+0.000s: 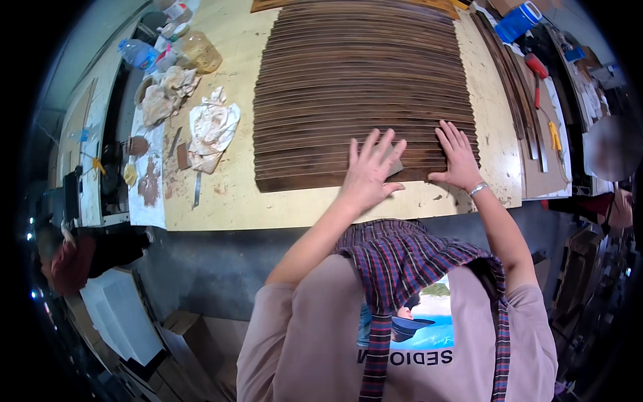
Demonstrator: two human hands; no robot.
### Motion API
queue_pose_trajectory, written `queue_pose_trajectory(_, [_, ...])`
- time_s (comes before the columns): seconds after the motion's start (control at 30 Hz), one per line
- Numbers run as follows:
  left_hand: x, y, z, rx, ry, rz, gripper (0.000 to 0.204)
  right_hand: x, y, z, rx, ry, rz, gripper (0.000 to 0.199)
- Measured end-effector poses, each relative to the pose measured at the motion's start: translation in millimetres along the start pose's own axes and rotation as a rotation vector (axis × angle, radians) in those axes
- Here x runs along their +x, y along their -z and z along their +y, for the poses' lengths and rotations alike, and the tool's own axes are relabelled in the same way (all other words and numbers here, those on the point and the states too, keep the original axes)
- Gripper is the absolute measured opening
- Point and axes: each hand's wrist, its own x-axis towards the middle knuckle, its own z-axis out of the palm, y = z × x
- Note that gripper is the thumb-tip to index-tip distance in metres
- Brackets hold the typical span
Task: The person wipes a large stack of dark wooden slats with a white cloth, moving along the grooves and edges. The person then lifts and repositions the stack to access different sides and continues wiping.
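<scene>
A wide stack of dark brown wooden strips (pixel 355 80), laid side by side in rows, covers the middle of the table. My left hand (pixel 368 171) lies spread on the nearest strips, left of my right hand. Partly under its fingers and thumb is a small grey flat piece (pixel 395 168), whose kind I cannot make out. My right hand (pixel 459 161), with a bracelet at the wrist, rests with fingers stretched out on the strips' near right corner. Neither hand is closed round anything.
On the pale table (pixel 221 208), a crumpled stained cloth (pixel 213 127), another rag (pixel 167 94), a jug of amber liquid (pixel 201 52) and a plastic bottle (pixel 138 53) stand left. Right are loose dark strips (pixel 502 74), a red mallet (pixel 536 67) and a blue container (pixel 518 22). Other people (pixel 70 261) are nearby.
</scene>
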Motion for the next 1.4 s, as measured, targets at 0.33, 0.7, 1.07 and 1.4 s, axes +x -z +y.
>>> queue_pose_trajectory(0.33, [-53.5,75.3,-85.5,0.422,0.325,-0.202,0.116,37.3,-3.3,-148.2,0.324,0.104,0.166,0.083])
queue_pose_trajectory(0.7, [-64.3,65.5,-87.0,0.316,0.011,-0.215,0.068,31.5,-18.1,-145.8,0.264,-0.041,0.313,0.061])
queue_pose_trajectory(1.07, [-97.4,120.7,-155.2,0.379,0.057,-0.158,0.064,53.1,-5.8,-186.0,0.517,0.044,0.334,0.071])
queue_pose_trajectory(1.4, [-102.9,104.2,-169.4,0.327,0.008,-0.063,0.066,-17.9,4.5,-75.3,0.085,-0.161,0.241,0.072])
